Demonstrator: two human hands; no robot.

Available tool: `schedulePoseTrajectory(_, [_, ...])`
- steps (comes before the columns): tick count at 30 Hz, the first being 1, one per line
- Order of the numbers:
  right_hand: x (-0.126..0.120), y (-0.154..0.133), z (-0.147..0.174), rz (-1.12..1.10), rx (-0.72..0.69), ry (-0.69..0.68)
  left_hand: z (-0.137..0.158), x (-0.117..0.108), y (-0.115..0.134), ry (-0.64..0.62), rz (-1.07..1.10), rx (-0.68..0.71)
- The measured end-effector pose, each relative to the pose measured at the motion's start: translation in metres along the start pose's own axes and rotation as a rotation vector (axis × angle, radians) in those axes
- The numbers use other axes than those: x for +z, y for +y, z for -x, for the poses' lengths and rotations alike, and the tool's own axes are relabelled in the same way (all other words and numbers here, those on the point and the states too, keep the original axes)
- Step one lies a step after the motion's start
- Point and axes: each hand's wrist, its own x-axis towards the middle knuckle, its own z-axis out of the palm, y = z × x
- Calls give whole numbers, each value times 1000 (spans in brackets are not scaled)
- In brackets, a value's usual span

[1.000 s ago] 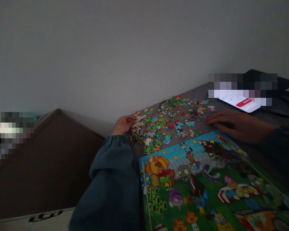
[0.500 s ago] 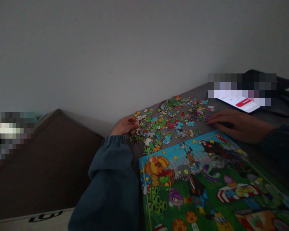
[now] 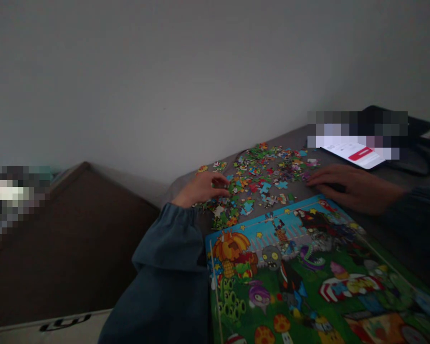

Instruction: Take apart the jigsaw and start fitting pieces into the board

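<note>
Loose jigsaw puzzle pieces (image 3: 261, 186) in many colours lie in a wide heap on a grey cloth-covered surface. Over the left part of the heap is my left hand (image 3: 202, 187), thumb and fingers curved and apart, with no piece visible between them. My right hand (image 3: 358, 188) rests palm down at the heap's right edge, its fingers stretched toward a few purple pieces (image 3: 304, 176). In front of the heap lies a flat picture board (image 3: 272, 282) printed with cartoon plants and zombies; its near part runs out of view.
A phone with a lit screen (image 3: 361, 155) lies at the back right, beside a dark object and a loop of dark strap or cable (image 3: 428, 165). A pale wall (image 3: 165, 95) rises behind. A dark brown panel (image 3: 75, 239) stands at the left.
My left hand has moved right and slightly nearer over the pieces, and its fingers have spread from a closer curl. My right hand stays almost where it was.
</note>
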Motion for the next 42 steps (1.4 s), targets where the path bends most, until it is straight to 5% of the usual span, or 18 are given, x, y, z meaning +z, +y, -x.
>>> schedulePoseTrajectory(5, [-1,-1,-1,-13,21,-5,16,-34,-43,321,-166,-318])
schedulePoseTrajectory(12, [0,2,1,-1,-9,4,2,-2,-91,194,-116,-405])
schedulePoseTrajectory(24, [1,1,1,2,-7,21,3,-5,-81,358,128,-502])
schedulePoseTrajectory(30, [1,1,1,-6,-4,13,-8,5,-51,582,-106,-144])
schedulePoseTrajectory(33, [0,1,0,-5,-3,-7,-12,14,-31,372,-143,-6])
schedulePoseTrajectory(37, [-2,-1,0,-29,24,-1,-4,5,-23,-21,-51,-62])
schedulePoseTrajectory(42, [-2,-2,-1,-52,44,-2,7,-12,-24,-142,88,-75])
